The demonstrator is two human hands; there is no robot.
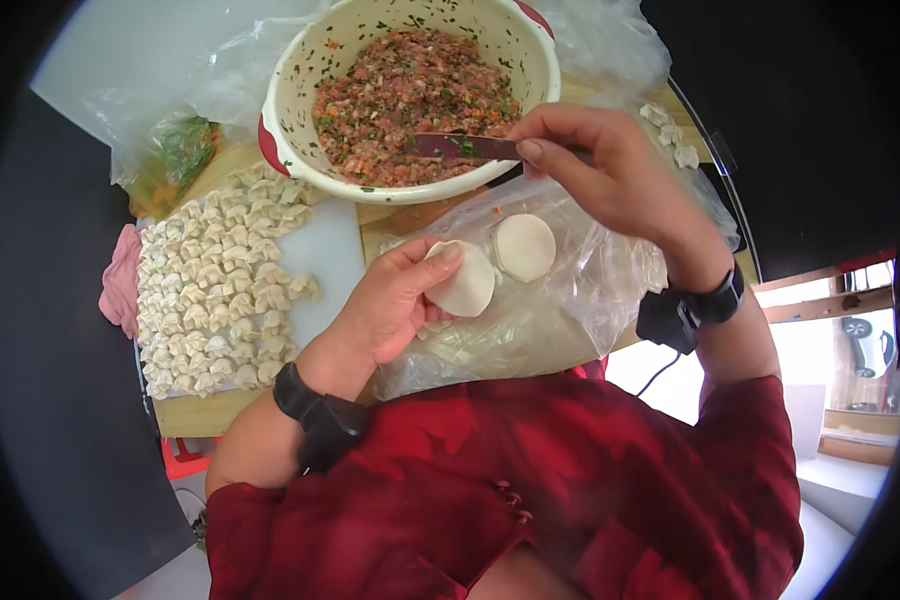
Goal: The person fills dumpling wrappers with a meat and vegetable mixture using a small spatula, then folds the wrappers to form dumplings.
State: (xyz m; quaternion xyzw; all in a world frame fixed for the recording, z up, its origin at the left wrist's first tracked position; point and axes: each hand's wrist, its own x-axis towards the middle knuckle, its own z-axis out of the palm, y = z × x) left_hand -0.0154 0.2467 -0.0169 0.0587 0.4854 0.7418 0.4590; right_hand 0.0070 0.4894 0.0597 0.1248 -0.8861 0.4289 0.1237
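My left hand pinches a round dumpling wrapper between thumb and fingers, over the plastic sheet. Beside it, a second wrapper stack or disc of dough lies on the clear plastic. In my right hand is a flat, dark spreading knife, its blade tip reaching over the meat filling. Flecks of green cling to the blade. The filling, minced meat with chopped greens and orange bits, sits in a large cream bowl with red handles.
Rows of folded dumplings cover a white board on the left. A few more dumplings lie at the far right. Plastic bags surround the bowl, and a pink cloth hangs at the left edge.
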